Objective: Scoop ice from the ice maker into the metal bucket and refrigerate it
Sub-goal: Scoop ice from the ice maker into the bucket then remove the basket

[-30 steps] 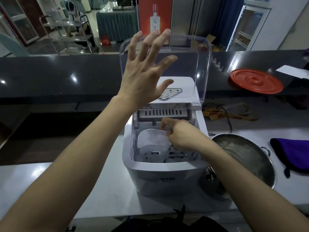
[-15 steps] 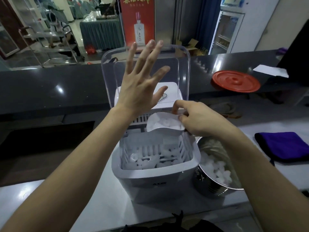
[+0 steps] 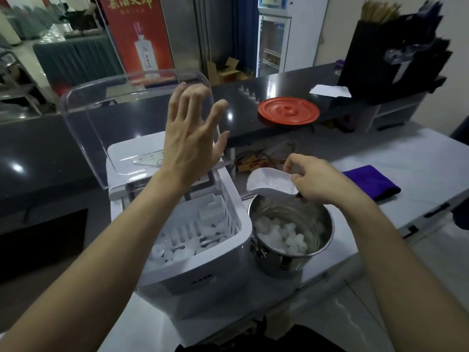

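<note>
Steel bucket (image 3: 281, 264), part-filled with ice, on the desk (image 3: 342, 313) just beside the ice maker (image 3: 203, 275). Loaded scoop (image 3: 269, 184) over its far rim, pinched by right hand (image 3: 319, 184) fingers. Left hand (image 3: 190, 148) fingers spread at the raised lid (image 3: 83, 123). Risk: an off-centre tip spills cubes.

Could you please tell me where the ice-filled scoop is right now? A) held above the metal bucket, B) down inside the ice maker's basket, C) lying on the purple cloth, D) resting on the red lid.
A: the right hand holds the scoop of ice over the open metal bucket, beside the ice maker.
</note>
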A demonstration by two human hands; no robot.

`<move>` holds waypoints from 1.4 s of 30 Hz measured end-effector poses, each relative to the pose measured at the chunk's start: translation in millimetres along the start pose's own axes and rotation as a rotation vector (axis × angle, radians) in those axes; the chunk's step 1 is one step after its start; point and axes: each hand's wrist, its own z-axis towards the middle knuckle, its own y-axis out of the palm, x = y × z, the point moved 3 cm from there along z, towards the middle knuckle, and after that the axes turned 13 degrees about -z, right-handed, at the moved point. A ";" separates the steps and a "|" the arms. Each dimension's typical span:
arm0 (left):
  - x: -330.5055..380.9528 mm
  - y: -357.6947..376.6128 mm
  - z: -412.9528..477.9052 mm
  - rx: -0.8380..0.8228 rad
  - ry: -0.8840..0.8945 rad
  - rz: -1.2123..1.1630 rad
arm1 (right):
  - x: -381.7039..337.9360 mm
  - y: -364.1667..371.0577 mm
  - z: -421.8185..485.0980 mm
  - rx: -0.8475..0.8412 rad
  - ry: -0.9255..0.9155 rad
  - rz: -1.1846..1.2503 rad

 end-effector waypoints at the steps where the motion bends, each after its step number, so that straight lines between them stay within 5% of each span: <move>1: 2.8 2.1 1.0 0.002 -0.001 0.007 | 9.3 2.7 -1.3 0.002 0.027 -0.008; 8: 14.2 11.5 -3.9 -0.098 -0.027 0.053 | 38.8 33.2 -17.1 0.012 0.168 -0.178; 20: 16.0 -3.0 -6.8 -0.184 -0.038 0.005 | 26.1 36.2 -20.2 0.152 0.122 -0.279; 30: -6.2 -37.5 -16.0 -0.171 -0.018 0.028 | -36.2 -23.7 -32.3 0.391 -0.172 0.017; 42: -47.0 -77.4 -48.0 -0.190 -0.104 0.181 | -151.5 42.9 -15.0 0.103 -0.675 -0.392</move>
